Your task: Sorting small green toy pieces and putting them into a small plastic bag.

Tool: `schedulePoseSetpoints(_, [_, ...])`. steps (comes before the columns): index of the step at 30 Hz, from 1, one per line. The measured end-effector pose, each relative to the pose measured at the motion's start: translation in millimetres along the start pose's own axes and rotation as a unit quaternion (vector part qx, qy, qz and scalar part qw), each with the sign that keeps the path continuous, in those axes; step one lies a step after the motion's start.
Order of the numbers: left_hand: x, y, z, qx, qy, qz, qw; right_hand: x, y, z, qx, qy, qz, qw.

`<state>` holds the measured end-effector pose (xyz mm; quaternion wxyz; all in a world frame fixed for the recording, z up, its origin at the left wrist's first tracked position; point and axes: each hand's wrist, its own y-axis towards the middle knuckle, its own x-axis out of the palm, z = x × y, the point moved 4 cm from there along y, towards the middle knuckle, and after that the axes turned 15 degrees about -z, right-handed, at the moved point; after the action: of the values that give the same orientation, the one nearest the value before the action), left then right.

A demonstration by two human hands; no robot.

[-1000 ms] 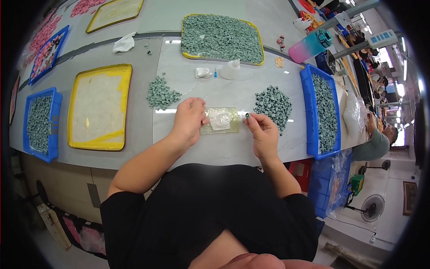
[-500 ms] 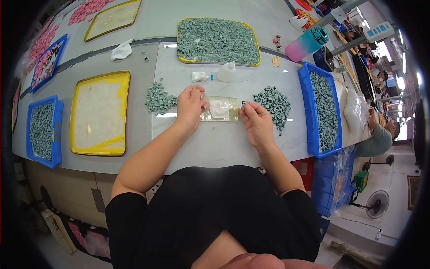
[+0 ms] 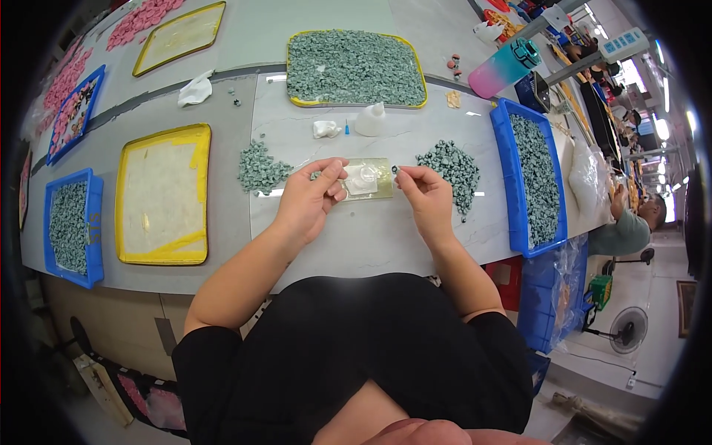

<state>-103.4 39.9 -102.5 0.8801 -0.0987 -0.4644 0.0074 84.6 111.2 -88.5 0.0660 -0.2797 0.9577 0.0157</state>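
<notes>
My right hand (image 3: 426, 194) pinches a small dark green piece (image 3: 394, 170) between thumb and forefinger, just off the right edge of a yellowish translucent plate (image 3: 382, 185). On that plate lies a white patch (image 3: 361, 180) with a clear round spot. My left hand (image 3: 305, 199) is curled at the plate's left edge, and a small green piece (image 3: 315, 176) shows between its thumb and fingers. Beside the left hand spreads a loose heap of small green pieces (image 3: 259, 167). A second heap, of darker green pieces (image 3: 456, 174), lies beyond my right hand.
Behind the plate stand a white squeeze bottle (image 3: 370, 120), a blue tip (image 3: 346, 128) and crumpled white tissue (image 3: 326, 129). Farther back lies a yellow-rimmed tray of green pieces (image 3: 356, 68). Blue bins (image 3: 498, 178) (image 3: 95, 230) flank the table; a yellow-edged tray (image 3: 163, 196) sits left.
My left hand has turned and lowered slightly, so a green piece now shows in its fingers. My right hand still pinches its dark piece, which has shifted slightly left toward the plate.
</notes>
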Motion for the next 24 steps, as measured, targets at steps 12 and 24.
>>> schedulePoseSetpoints(12, [6.3, -9.1, -15.3, -0.069, 0.004, -0.034, 0.997, 26.4, -4.7, -46.6, -0.296, -0.513, -0.028, 0.805])
schedulePoseSetpoints(24, [2.1, -14.0, -12.5, -0.057, 0.038, -0.071, 0.995, 41.8, -4.3, -49.1, -0.343, -0.613, -0.1, 0.704])
